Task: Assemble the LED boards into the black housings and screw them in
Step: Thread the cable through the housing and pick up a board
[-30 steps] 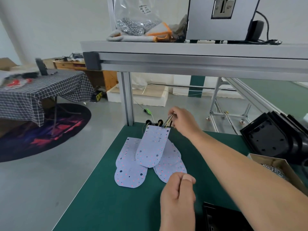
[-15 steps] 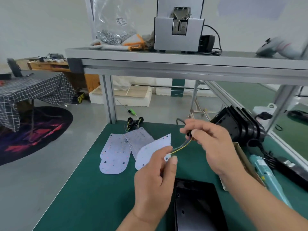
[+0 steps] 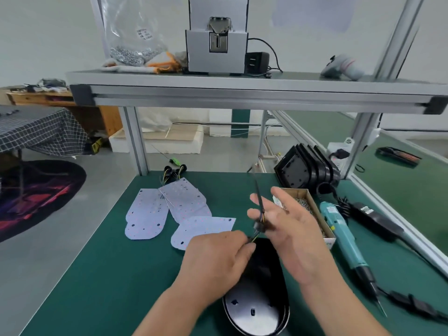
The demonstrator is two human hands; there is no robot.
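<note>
Lilac-white, thin and flat, the round-ended LED board (image 3: 206, 229) looks light yet bendable, and its black-and-yellow wire lead (image 3: 259, 209) looks fragile at the solder; better taken by the edges than by the lead; it lies on the green worktop (image 3: 97, 275) just beyond the black oval housing (image 3: 257, 309); above that housing the left hand (image 3: 218, 260) pinches the lead; the right hand (image 3: 291, 234) is spread flat against it.

Worktop (image 3: 97, 275) bare along left side and front-left corner. Boards (image 3: 145, 214) spread centre-left. Black housing (image 3: 257, 309) at front centre. Right side crowded: screw box (image 3: 327, 235), screwdriver (image 3: 344, 238) just beside it, stacked housings (image 3: 305, 168) behind. Shelf (image 3: 242, 95) spans overhead; post (image 3: 135, 139) at back-left corner.
</note>
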